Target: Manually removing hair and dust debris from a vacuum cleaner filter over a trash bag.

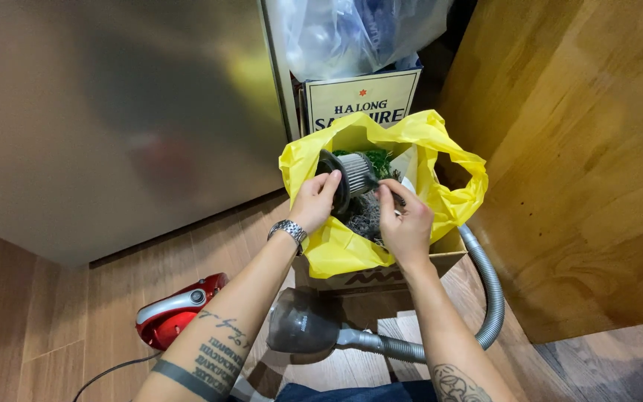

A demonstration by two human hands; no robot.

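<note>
Holding pleated filter [351, 177] over yellow bag [440, 160]

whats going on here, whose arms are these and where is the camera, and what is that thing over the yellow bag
One picture, taken by a camera worn on a person's head, looking down at their own bare arms. The left hand grips a round pleated vacuum filter; the right hand touches its pleats with the fingertips. Both are over a yellow plastic bag lining a cardboard box, with grey dust inside. On the wooden floor lie a red vacuum cleaner, its clear dust cup and a grey hose.
</note>
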